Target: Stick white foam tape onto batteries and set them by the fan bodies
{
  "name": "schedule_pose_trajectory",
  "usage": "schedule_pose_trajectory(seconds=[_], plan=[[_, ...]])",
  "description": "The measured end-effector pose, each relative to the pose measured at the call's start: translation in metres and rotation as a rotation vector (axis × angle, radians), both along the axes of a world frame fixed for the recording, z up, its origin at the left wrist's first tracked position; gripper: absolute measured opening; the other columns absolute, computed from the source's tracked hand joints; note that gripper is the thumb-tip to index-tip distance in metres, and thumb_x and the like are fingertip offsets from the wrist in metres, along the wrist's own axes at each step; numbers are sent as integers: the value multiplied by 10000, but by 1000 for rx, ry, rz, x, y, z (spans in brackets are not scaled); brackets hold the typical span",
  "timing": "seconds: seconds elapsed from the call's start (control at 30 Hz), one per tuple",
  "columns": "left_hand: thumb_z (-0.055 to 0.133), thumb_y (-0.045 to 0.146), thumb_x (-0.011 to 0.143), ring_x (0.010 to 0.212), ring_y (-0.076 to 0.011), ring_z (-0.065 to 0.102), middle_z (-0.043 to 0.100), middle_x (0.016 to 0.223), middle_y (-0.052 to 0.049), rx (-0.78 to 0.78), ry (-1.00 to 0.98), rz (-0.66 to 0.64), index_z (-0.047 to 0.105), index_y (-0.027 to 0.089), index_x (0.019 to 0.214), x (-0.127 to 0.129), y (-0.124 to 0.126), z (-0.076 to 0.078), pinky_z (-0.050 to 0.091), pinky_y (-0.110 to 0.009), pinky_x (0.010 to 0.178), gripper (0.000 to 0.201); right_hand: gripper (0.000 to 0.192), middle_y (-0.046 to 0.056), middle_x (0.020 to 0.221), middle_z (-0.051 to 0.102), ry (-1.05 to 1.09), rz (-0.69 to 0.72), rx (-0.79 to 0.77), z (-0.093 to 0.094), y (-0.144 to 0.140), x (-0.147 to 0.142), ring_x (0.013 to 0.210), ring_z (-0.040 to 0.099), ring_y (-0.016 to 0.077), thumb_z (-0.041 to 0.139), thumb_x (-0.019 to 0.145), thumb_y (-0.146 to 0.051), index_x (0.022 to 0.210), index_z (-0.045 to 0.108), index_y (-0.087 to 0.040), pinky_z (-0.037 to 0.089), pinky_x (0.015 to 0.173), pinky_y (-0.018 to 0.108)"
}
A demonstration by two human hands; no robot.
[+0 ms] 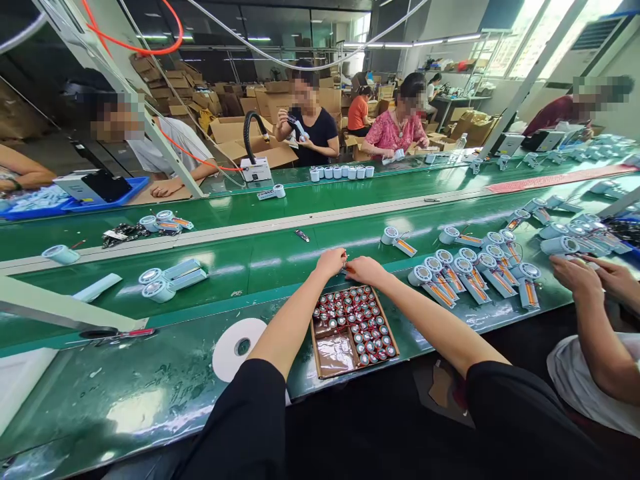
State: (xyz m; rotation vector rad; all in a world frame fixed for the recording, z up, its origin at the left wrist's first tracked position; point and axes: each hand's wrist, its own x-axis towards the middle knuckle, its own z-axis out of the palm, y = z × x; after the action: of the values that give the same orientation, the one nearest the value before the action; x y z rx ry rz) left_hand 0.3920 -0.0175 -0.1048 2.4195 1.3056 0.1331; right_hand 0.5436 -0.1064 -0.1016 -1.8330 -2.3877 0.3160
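Note:
My left hand point(331, 261) and my right hand point(364, 269) meet just beyond a brown cardboard tray point(334, 353) on the green belt. The fingers of both are closed together on a small part point(345, 266) that is too tiny to make out. The tray holds several small round red-and-silver motors point(361, 325); its near-left corner is bare. Both arms reach forward over the tray in black sleeves.
A white tape roll point(239, 348) lies left of the tray. Several white fan housings with orange-wired boards point(467, 275) are lined up to the right, where a co-worker's hands point(580, 273) work. More housings point(165, 281) lie left. Other people sit across the belt.

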Motion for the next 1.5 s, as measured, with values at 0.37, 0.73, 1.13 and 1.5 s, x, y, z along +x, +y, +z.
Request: schedule_pose_trajectory(seconds=[0.37, 0.73, 1.13, 1.5], plan=[[589, 462, 1018, 1088, -208, 660, 695, 1144, -86, -31, -46, 13, 681, 160, 1151, 12, -5, 0, 552, -449, 1022, 343, 192, 80, 976, 771, 677, -202, 22, -20, 2, 11, 1042, 715, 290, 672, 948, -368, 896, 741, -196, 530, 1019, 413], [588, 435, 1023, 1093, -206, 665, 701, 1144, -82, -44, -84, -5, 684, 162, 1148, 22, -8, -1, 548, -448, 1032, 315, 643, 70, 901, 744, 1574, -417, 59, -44, -18, 29, 913, 739, 230, 798, 682, -790, 870, 528, -237, 633, 902, 393], [599, 445, 1016, 1115, -212, 666, 710, 1168, -89, -90, -99, -24, 697, 159, 1144, 34, -7, 2, 539, -458, 1049, 328, 647, 29, 868, 652, 1237, -444, 109, -44, -21, 39, 873, 669, 219, 598, 788, -853, 958, 549, -230, 589, 852, 376], [593, 458, 1014, 1108, -216, 652, 697, 1136, -84, -95, -96, -26, 685, 157, 1138, 46, -8, 3, 527, -463, 1046, 338, 335, 141, 976, 733, 422, -351, 121, -17, -10, 42, 1005, 659, 293, 512, 1052, -396, 874, 702, -186, 431, 889, 329]])
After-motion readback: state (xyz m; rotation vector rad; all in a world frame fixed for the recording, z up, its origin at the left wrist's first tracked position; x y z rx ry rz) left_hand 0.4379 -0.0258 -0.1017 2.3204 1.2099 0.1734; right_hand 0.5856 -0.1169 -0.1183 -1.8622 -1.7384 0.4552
